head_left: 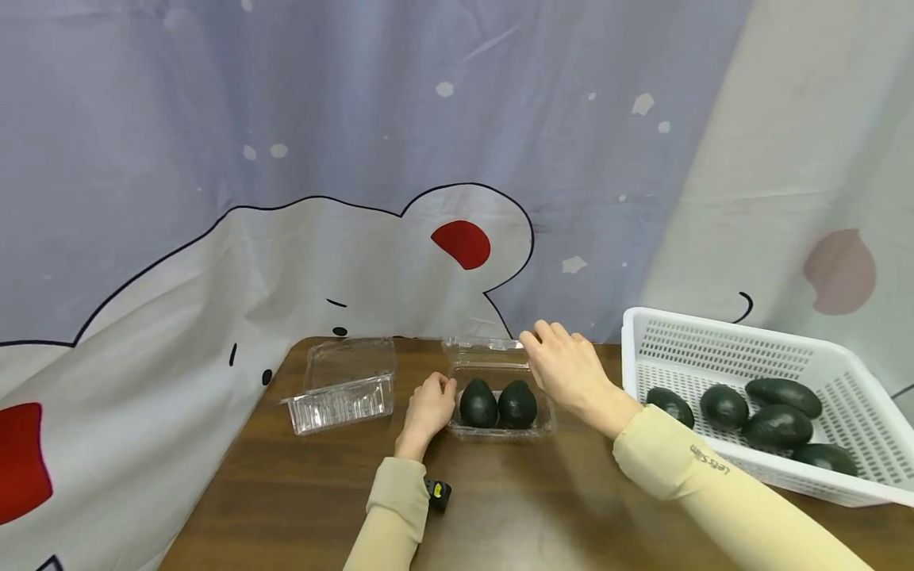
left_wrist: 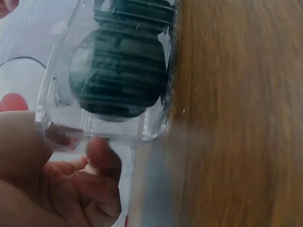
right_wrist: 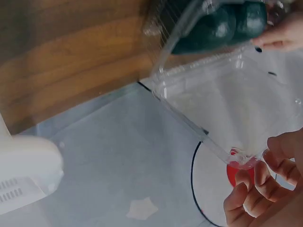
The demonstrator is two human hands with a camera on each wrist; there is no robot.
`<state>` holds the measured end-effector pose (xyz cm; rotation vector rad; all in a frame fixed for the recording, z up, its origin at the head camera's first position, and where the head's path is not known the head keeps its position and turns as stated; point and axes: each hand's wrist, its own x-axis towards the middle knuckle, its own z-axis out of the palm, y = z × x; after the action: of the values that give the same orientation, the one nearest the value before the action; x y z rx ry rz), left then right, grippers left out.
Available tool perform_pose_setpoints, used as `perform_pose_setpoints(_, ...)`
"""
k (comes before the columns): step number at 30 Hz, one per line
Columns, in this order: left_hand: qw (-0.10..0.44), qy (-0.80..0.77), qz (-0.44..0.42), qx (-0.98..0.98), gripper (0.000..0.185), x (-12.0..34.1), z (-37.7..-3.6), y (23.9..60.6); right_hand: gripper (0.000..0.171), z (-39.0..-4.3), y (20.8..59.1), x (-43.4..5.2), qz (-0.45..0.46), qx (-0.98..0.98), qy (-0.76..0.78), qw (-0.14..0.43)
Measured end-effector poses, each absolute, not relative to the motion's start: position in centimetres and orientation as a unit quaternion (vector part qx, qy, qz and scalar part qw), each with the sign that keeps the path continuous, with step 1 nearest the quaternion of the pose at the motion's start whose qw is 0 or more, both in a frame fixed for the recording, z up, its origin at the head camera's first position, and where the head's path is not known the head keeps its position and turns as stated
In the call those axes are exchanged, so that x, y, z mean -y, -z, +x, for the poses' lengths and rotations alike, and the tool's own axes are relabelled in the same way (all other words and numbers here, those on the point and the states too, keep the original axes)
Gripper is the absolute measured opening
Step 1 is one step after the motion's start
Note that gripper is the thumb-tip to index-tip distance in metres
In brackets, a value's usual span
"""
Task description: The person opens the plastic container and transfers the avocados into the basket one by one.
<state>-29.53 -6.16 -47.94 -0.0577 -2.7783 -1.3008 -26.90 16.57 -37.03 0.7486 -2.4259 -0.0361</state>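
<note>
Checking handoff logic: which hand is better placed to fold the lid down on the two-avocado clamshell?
Right hand: it already grips the open lid; left hand holds the tray's left edge.

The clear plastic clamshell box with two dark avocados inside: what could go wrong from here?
1. The clear plastic clamshell box is thin; the left hand only pinches its corner, so it may slide on the brown wooden table.
2. The right hand holds the hinged clear lid by its edge; it might flex and slip free.
3. The two dark green avocados stand tall, so the lid might not shut.
</note>
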Motion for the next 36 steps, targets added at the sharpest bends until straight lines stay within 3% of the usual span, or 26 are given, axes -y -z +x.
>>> perform_pose_setpoints(10, 0.061, 0.452, -0.028, 0.889, 0.020, 5.6, -29.6, 48.4, 0.002, -29.8, 35.0, -16.0, 0.208, 0.941, -0.019, 0.266)
perform_pose_setpoints(21, 0.075, 0.456, -0.023, 0.887, 0.021, 5.7, -29.7, 48.6, 0.009, -33.1, 35.4, -14.8, 0.122, 0.969, -0.049, 0.209)
perform_pose_setpoints(36, 0.095, 0.450, -0.022, 0.888, 0.020, 5.7, -29.8, 49.0, 0.053, -35.7, 38.7, -13.5, 0.038, 0.986, -0.108, 0.123)
